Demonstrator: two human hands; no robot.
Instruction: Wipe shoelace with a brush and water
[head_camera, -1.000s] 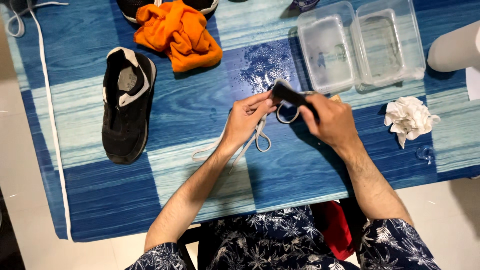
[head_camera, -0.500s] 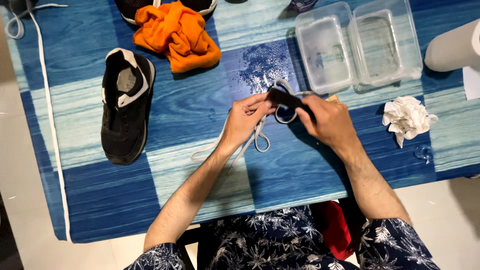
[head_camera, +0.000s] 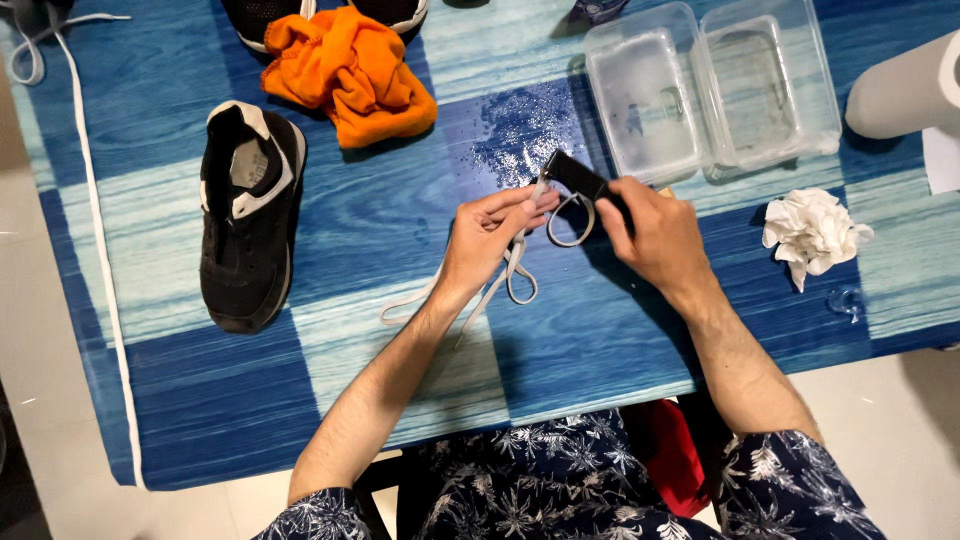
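Head view: looped white shoelace (head_camera: 515, 270)

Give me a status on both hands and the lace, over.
Left hand pinches the white shoelace. Right hand grips a small black brush against it. Black shoe lies apart at left; nothing between.

**Hidden, cropped or unclear**

The right hand (head_camera: 655, 235) covers most of the black brush (head_camera: 575, 177), so only its front end shows; whether bristles touch the white shoelace (head_camera: 520, 275) cannot be told. The left hand's fingers (head_camera: 520, 205) hide where the lace is pinched. A second black shoe (head_camera: 330, 10) is cut off by the top edge and partly buried under the orange cloth (head_camera: 345, 70). The paper roll (head_camera: 905, 95) runs off the right edge. A dark object (head_camera: 600, 8) at the top edge is too cropped to identify.
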